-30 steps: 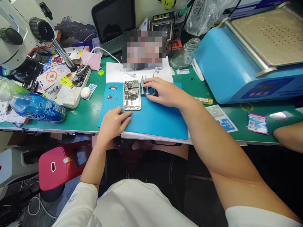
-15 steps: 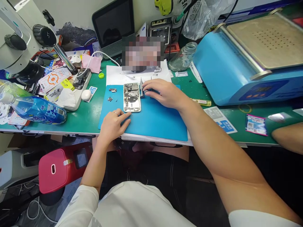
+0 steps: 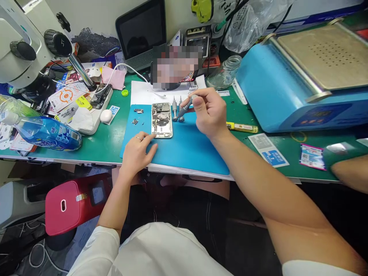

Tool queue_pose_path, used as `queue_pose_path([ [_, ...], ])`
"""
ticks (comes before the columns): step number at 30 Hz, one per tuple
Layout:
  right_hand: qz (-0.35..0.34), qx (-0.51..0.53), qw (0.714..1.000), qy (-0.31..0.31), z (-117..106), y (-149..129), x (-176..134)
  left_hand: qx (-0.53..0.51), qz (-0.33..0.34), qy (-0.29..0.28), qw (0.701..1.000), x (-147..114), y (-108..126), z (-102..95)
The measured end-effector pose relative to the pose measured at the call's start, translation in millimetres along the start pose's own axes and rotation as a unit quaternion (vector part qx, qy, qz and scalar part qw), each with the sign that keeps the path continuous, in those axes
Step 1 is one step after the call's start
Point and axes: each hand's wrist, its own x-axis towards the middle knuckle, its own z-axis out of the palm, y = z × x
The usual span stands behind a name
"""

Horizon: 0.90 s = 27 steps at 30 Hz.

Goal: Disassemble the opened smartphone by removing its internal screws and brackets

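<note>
An opened phone (image 3: 161,120) with bare inner parts lies on the blue mat (image 3: 189,153). My left hand (image 3: 137,151) rests at its lower left corner, fingers stretched out and thumb apart, holding nothing. Small phone parts (image 3: 138,111) and a metal piece (image 3: 135,122) sit left of the phone. To the phone's right are two grey screwdrivers (image 3: 174,109), tips pointing away from me. Above the mat, my right hand (image 3: 211,111) grips another grey screwdriver (image 3: 185,109), tilted down and left toward those two; where its lower end stops is hard to see.
Behind the mat are white paper (image 3: 139,92), a screen (image 3: 140,32) and a glass jar (image 3: 225,73). A microscope (image 3: 57,44) and a blue bottle (image 3: 53,132) stand left. A blue machine (image 3: 276,84) fills the right, near a yellow tool (image 3: 242,127). Another person's arm (image 3: 350,174) shows far right.
My right hand has lifted from beside the phone and turned, with a screwdriver now visible in its fingers. Two screwdrivers stay beside the phone. My left hand has hardly moved.
</note>
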Motion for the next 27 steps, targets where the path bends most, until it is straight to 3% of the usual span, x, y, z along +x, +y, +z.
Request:
queue_pose_path([
  [4,-0.014,-0.04,0.999,-0.011,5,2,-4,-0.009,0.0,0.029,1.0,0,0,0.7],
  [13,-0.04,-0.097,0.994,-0.015,4,7,-5,0.01,0.019,0.023,1.0,1,0,1.2],
  [21,-0.054,-0.156,0.983,-0.079,-1,19,-12,0.011,0.023,0.024,0.999,2,-2,3.1],
  [27,-0.037,-0.112,0.989,-0.085,4,-5,3,0.016,0.017,-0.001,1.0,1,-1,2.3],
])
